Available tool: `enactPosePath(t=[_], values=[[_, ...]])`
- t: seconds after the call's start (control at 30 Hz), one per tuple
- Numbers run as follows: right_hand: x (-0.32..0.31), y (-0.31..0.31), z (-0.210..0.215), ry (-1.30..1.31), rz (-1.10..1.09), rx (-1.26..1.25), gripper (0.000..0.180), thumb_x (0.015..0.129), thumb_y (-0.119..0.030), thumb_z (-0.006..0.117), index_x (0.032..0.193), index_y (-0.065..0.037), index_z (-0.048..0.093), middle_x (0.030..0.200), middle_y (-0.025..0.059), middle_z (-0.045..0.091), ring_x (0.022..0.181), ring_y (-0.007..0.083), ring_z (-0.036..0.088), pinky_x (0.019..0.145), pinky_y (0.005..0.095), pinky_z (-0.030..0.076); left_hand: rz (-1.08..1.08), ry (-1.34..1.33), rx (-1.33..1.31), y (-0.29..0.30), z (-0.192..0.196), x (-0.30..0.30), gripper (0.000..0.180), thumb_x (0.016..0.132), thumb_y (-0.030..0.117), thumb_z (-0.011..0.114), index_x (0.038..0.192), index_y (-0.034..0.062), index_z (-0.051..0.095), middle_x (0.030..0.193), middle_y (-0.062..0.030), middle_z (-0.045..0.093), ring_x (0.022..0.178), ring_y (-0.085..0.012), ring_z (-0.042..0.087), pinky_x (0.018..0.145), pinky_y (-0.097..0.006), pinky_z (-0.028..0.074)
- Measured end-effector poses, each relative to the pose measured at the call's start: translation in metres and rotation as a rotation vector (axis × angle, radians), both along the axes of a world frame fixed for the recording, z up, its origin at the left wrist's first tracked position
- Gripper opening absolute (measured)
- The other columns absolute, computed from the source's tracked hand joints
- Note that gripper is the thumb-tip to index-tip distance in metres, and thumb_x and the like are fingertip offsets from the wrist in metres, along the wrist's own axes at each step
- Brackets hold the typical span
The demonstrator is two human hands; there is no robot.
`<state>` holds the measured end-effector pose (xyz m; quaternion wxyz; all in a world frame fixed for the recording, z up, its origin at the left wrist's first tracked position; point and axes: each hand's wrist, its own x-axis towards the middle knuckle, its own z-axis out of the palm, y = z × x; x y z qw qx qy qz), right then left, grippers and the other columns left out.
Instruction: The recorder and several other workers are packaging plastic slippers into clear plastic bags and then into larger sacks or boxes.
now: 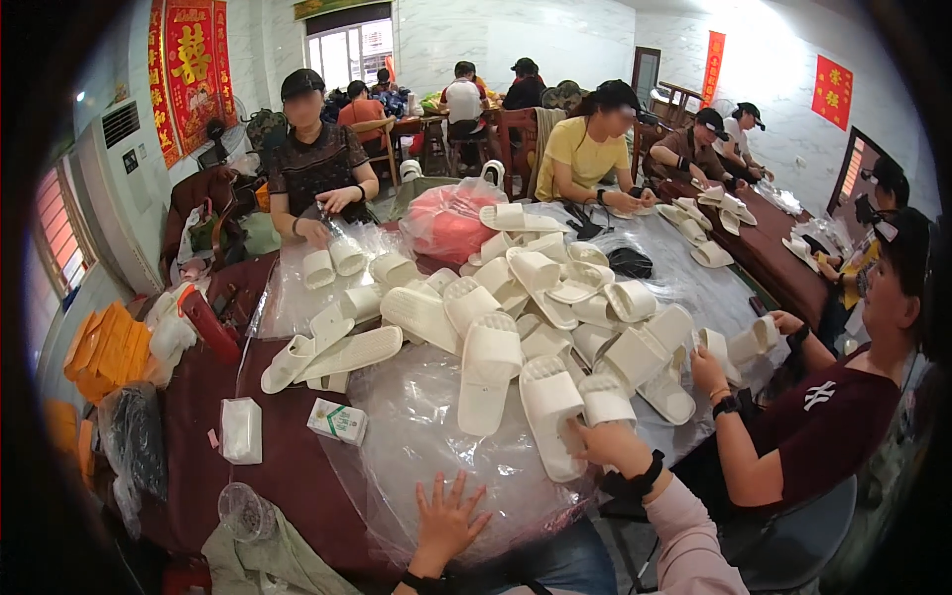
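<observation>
My left hand (448, 518) lies with fingers spread on the clear plastic sheet (416, 426) near the table's front edge, holding nothing. My right hand (613, 446) is closed at the near end of a white slipper (607, 399) at the front right of a heap; its fingertips are partly hidden. Just left of it, touching or very close, another white slipper (551, 412) slants toward me. A further slipper (490, 367) lies sole down, left of that one. Several more cream-white slippers (535, 283) are piled loosely behind, some overlapping or tipped over.
On the dark red tablecloth (288, 496) are a white packet (241, 431), a small white-and-green box (337, 421) and a clear plastic cup (245, 513). A co-worker at the right (823, 426) handles slippers; others sit across the table. A pink bundle in plastic (448, 223) stands behind the heap.
</observation>
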<state>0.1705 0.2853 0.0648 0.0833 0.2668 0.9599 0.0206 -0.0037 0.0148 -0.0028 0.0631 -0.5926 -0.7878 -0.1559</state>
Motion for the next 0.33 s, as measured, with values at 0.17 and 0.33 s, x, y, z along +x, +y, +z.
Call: enactPosePath(t=[0.17, 0.33], values=[[-0.034, -0.020, 0.038, 0.028, -0.096, -0.229, 0.054, 0.083, -0.046, 0.052, 0.130, -0.020, 0.044, 0.092, 0.0181, 0.063, 0.087, 0.0330, 0.062, 0.071, 0.0438, 0.049, 0.021, -0.025, -0.008, -0.005, 0.002, -0.003, 0.046, 0.082, 0.052, 0.052, 0.122, 0.0284, 0.055, 0.137, -0.0071, 0.040, 0.126, -0.0374, 0.032, 0.101, -0.064, 0.014], [-0.055, -0.009, 0.047, -0.072, -0.003, -0.122, 0.053, 0.083, -0.046, 0.053, 0.127, -0.016, 0.047, 0.096, 0.0162, 0.062, 0.090, 0.0333, 0.061, 0.072, 0.0432, 0.050, -0.006, -0.007, -0.001, -0.004, -0.002, -0.003, 0.048, 0.082, 0.053, 0.053, 0.122, 0.0264, 0.054, 0.137, -0.0097, 0.039, 0.127, -0.0370, 0.032, 0.101, -0.064, 0.013]])
